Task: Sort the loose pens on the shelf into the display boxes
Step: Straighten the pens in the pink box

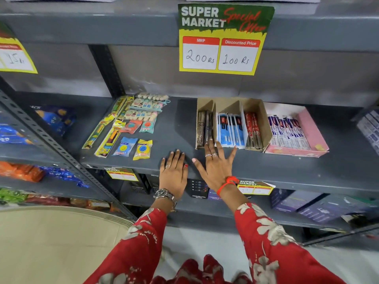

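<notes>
Grey shelf (pixel 180 128) holds a cardboard box (pixel 256 111) and a pink box (pixel 313 130), pens (pixel 231 130) standing inside, long axes running front to back. Both hands are empty: left hand (pixel 174 173) flat, right hand (pixel 215 167) spread and nearer, fingertips touching the cardboard box's front.

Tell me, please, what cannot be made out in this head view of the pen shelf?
- Brown box: left compartment's front hidden by right hand.
- Pen wrappers' print: too small.
- Lower shelf tags: prices blurred.
- Yellow price sign: cut off by left edge.
- Boxes at right: cropped.
</notes>
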Tool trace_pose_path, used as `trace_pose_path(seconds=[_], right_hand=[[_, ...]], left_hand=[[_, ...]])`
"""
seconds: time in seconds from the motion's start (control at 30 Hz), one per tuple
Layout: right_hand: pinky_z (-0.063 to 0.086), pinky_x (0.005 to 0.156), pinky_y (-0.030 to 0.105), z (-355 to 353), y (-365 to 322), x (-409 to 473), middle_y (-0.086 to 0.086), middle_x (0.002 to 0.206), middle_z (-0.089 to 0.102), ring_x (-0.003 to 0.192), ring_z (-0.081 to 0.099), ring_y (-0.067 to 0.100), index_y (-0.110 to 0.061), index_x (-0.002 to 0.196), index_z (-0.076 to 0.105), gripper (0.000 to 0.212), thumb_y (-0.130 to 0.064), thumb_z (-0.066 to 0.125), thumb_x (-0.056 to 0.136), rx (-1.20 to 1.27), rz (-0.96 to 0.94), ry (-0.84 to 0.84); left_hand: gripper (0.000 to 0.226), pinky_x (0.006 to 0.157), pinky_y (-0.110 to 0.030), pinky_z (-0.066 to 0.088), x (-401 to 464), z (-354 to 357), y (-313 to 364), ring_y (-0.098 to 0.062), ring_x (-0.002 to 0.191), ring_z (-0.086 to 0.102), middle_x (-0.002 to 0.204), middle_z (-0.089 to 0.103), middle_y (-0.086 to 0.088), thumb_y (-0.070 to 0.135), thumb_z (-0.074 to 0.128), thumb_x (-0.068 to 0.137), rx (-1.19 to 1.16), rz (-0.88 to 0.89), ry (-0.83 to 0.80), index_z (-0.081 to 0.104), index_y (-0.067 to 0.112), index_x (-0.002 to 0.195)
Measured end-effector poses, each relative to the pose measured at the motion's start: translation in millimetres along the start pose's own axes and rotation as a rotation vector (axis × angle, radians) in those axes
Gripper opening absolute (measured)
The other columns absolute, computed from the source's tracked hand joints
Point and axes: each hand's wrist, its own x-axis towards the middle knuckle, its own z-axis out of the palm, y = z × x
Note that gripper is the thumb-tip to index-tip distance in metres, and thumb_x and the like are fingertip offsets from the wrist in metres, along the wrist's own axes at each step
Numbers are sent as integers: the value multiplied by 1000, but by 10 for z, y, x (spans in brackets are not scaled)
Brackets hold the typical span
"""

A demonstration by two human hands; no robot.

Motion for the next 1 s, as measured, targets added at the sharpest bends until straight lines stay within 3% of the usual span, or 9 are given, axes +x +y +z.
trace_pose_path(seconds=[0.13, 0.4, 0.47, 0.6, 0.67, 0.83, 1.0], right_hand=[[-15, 101, 74, 20, -37, 6, -3, 158, 20, 146, 13, 28, -15, 142, 36, 89, -70, -2, 83, -4, 48, -68], [-11, 102, 75, -20, -31, 90, -5, 159, 17, 148, -1, 26, -17, 146, 26, 83, -67, 0, 85, 58, 53, -89], [-8, 105, 73, -58, 21, 43, -3, 158, 21, 148, 4, 25, -17, 146, 26, 76, -63, 7, 89, 105, 22, -35], [6, 112, 64, -96, 195, -140, 1, 141, 53, 138, 35, 27, -18, 132, 52, 58, -49, 25, 92, 189, 20, 211], [12, 115, 60, -91, 306, -180, 4, 136, 57, 135, 40, 28, -15, 128, 56, 55, -46, 29, 91, 209, 93, 244], [-1, 114, 61, -26, 468, -112, 5, 156, 27, 146, 13, 24, -10, 146, 29, 69, -55, 22, 94, 145, 139, -57], [-3, 112, 65, -17, 500, -49, 4, 159, 16, 148, 6, 22, -12, 148, 19, 77, -62, 12, 91, 91, 134, -148]], left_hand=[[43, 114, -41, 7, -9, 5, -5, -21, 139, 21, 148, 32, -7, 22, 36, 94, 10, -5, -9, 34, 13, 136], [43, 114, -42, 8, -9, 13, -13, -22, 139, 22, 147, 33, -8, 23, 35, 94, 7, 1, -12, 34, 12, 136], [45, 114, -43, 9, -6, 15, -8, -23, 138, 24, 147, 35, -8, 25, 31, 92, 9, 1, -8, 35, 12, 135], [45, 113, -45, 12, -6, 33, -13, -24, 137, 27, 145, 38, -9, 24, 32, 91, 15, -1, 6, 38, 12, 134], [45, 113, -45, 13, -7, 39, -10, -25, 136, 28, 144, 39, -9, 24, 33, 90, 9, -8, 12, 39, 12, 133], [48, 113, -46, 14, -2, 39, -15, -25, 135, 30, 143, 41, -9, 27, 30, 87, -13, -23, 23, 41, 12, 132], [48, 113, -47, 15, -6, 41, -3, -25, 135, 30, 142, 41, -9, 27, 30, 87, -27, -27, 24, 42, 12, 131]])
